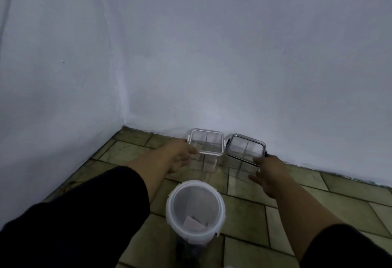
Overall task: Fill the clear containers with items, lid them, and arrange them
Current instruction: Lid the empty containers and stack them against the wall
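While both are standing side by side ahead, the white-rimmed container (206, 146) is being gripped by the left hand (178, 155), the dark-rimmed container (244, 149) by the right hand (269, 174).

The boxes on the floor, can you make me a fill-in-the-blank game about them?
1. The left hand grips the left square container, whose rim is ___.
2. The right hand grips the right square container, whose rim is ___.
3. The near container on the tiled floor is not square but ___.
4. Both square containers stand close to the ___.

Missing words: white; black; round; wall
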